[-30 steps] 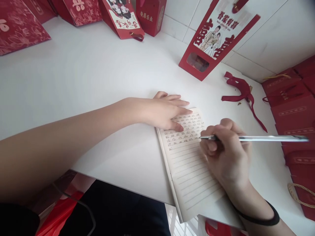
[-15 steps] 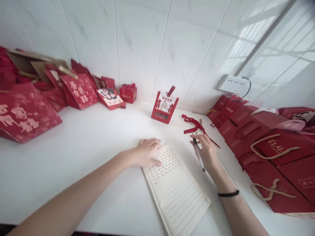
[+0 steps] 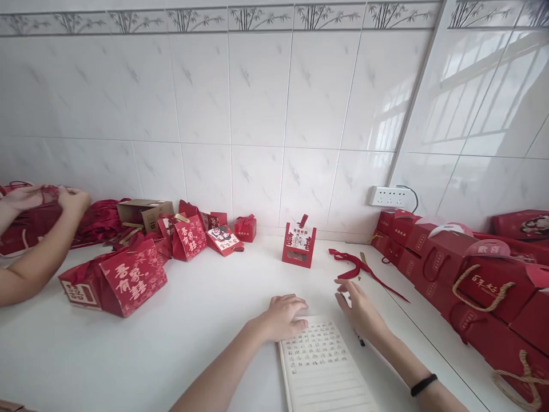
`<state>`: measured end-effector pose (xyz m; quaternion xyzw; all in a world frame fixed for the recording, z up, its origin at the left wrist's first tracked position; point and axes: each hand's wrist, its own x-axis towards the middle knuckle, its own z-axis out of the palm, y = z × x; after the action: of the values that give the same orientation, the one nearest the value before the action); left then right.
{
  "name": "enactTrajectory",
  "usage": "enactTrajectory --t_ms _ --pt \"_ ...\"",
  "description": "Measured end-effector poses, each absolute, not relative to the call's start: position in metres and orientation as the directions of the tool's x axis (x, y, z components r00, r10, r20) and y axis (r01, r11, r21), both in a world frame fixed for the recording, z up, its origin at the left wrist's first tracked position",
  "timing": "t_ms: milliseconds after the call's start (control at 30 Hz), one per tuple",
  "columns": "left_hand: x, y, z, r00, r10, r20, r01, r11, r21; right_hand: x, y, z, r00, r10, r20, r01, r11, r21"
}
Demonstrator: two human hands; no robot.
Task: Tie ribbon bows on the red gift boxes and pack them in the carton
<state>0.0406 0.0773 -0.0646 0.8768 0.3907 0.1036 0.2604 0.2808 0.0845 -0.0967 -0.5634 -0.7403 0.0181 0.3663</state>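
My left hand (image 3: 286, 318) lies with fingers spread at the upper left corner of an open notebook (image 3: 317, 395), pressing on its page. Rows of handwritten characters fill the page's upper part, with ruled blank lines below. To the right of the notebook, my right hand (image 3: 359, 309) is low over the white table, fingers stretched and apart. A pen (image 3: 360, 340) runs beneath this hand, mostly hidden by it, its dark lower end showing. Whether the fingers touch the pen I cannot make out. Ahead of the right hand lies a red ribbon (image 3: 349, 262).
A small red box with a card front (image 3: 299, 246) stands near the tiled wall. Red gift boxes (image 3: 433, 266) are stacked at right, below a white power strip (image 3: 388, 197). More red boxes (image 3: 132, 277) sit left, where another person's hands (image 3: 72, 200) hold something reddish.
The view has tilted up and swung left, bringing in another person's hands. My right hand's fingers have spread around the pen. My left hand stays on the notebook.
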Motion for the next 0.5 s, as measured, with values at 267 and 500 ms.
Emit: enactTrajectory --t_ms 267,500 --pt "0.035 0.09 -0.078 0.6 0.775 0.197 0.654 -0.617 0.437 0.21 0.138 -0.026 -0.381 0.765 0.519 0.764 0.577 -0.29" --pt "0.01 0.115 -0.086 0.281 0.893 0.351 0.799 -0.42 0.43 0.127 0.138 -0.028 -0.572 0.706 0.416 0.675 0.694 -0.25"
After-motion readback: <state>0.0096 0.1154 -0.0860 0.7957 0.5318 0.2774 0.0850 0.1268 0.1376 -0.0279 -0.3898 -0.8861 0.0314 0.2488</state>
